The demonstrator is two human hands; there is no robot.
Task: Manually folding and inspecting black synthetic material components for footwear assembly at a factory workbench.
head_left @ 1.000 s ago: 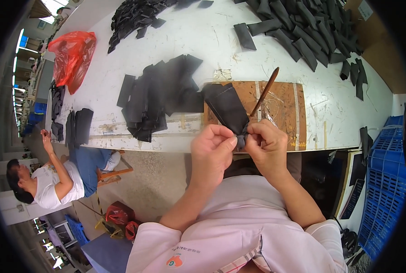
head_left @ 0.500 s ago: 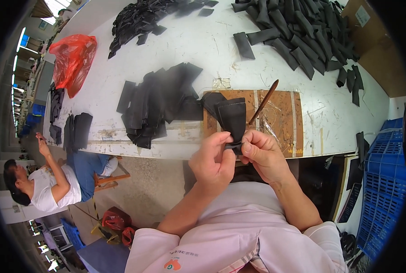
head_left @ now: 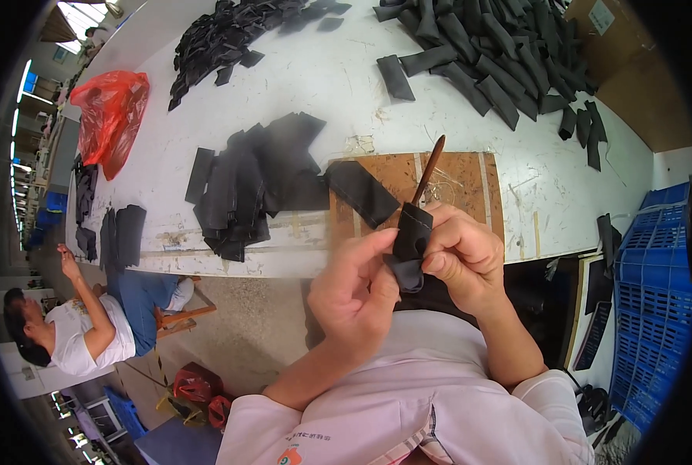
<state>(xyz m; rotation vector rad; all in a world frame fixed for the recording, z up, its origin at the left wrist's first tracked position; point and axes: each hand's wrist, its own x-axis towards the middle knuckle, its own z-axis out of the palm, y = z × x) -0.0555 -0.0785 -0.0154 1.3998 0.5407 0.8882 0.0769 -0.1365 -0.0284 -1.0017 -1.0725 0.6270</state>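
Note:
A small black cloth piece (head_left: 412, 232) with a pale stitch line is pinched between my two hands at the table's front edge, its lower end folded. My left hand (head_left: 357, 291) grips its left side with thumb and fingers; my right hand (head_left: 466, 252) has its right side. Directly behind the piece's upper end rises a slim brown pointed stick (head_left: 432, 172), leaning right; its lower end is hidden, and I cannot tell whether it touches the cloth. Another flat black strip (head_left: 361, 192) lies slantwise on the brown board (head_left: 481, 174), left of the stick.
A heap of flat black strips (head_left: 245, 186) lies left of the board. Farther back are a pile of small black pieces (head_left: 233, 35) and one of black tubes (head_left: 493, 54). A red plastic bag (head_left: 113, 116), a cardboard box (head_left: 633, 77), blue crates (head_left: 652, 302) and a seated person (head_left: 90, 325) surround them.
My hands have turned the cloth piece and drawn it slightly toward me. Its upper end now stands in front of the stick, and the strip on the board shows more fully. The view has shifted slightly.

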